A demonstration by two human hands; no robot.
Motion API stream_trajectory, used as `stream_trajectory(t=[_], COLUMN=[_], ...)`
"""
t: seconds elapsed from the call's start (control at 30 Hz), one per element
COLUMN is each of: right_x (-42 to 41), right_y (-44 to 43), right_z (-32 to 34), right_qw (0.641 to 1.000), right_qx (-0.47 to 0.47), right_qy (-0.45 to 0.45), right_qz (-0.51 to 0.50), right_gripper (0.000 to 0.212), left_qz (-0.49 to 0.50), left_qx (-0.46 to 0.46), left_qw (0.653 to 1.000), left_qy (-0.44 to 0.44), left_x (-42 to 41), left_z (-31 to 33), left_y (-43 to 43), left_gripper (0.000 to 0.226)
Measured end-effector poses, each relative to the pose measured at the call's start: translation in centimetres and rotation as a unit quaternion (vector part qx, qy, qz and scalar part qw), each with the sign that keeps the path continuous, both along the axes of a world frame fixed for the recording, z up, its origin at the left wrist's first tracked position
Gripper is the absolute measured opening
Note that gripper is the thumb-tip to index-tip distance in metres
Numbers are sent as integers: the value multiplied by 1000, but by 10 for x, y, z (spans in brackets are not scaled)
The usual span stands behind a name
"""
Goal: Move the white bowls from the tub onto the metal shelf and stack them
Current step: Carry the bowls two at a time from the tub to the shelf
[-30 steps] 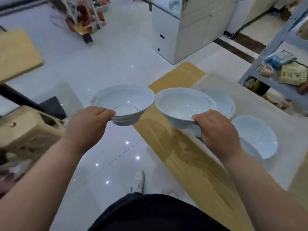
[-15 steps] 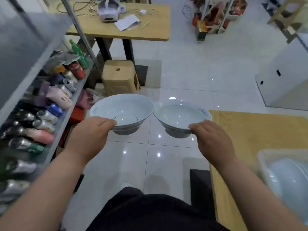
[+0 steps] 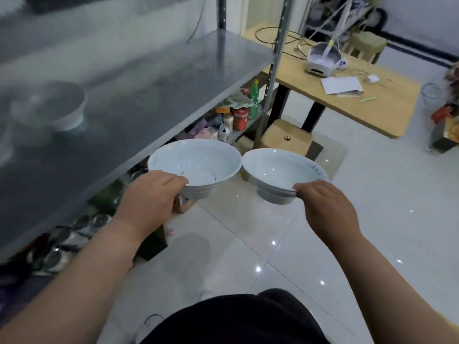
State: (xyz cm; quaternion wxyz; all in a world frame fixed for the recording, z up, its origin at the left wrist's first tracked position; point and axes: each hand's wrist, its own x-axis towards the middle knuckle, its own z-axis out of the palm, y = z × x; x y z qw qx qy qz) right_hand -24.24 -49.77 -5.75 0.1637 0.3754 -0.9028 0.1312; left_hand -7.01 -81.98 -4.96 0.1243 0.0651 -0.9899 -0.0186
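While the person stands just off the front edge of the metal shelf [image 3: 154,95], each hand carries one white bowl. The left hand [image 3: 149,194] pinches the near rim of the left bowl [image 3: 196,162], thumb over the lip and fingers curled underneath. That bowl hangs upright over the floor, right beside the shelf's front edge and not yet above its top. The right hand [image 3: 327,207] grips the near rim of the right bowl [image 3: 280,170] the same way, one bowl's width farther out from the shelf. The two rims meet or nearly meet; I cannot tell which.

On the shelf top, well along from the held bowls and back from the front edge, a third white bowl [image 3: 57,108] stands upright, though it is blurred. Under the shelf top a lower tier [image 3: 238,130] is crowded with bottles, jars and cans. Past the shelf's far corner post a wooden stool [image 3: 285,142] sits on the tiled floor [image 3: 372,207]. Beyond it is a wooden counter [image 3: 360,112] with a white device [image 3: 323,58], some papers [image 3: 341,85] and loose cables on it.
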Motion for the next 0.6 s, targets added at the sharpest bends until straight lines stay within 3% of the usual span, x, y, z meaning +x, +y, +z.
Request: stream_trajectory(t=[0.2, 0.3, 0.4, 0.6], right_x=[-86, -132, -177, -247], right_y=[-87, -128, -170, -244], right_z=[-1, -8, -13, -20], right_qw=[992, 983, 965, 926], right_qx=[10, 9, -27, -37], right_qy=[5, 9, 23, 37], right_qz=[128, 186, 258, 375], right_gripper=[31, 34, 38, 40], left_qz=[103, 172, 250, 359], left_qx=[-8, -33, -40, -50], left_qw=[994, 984, 967, 932], left_qy=[41, 20, 8, 16], left_x=[-12, -25, -44, -82], left_z=[19, 18, 14, 9], left_y=[-24, -35, -41, -42], left_gripper=[35, 27, 45, 41])
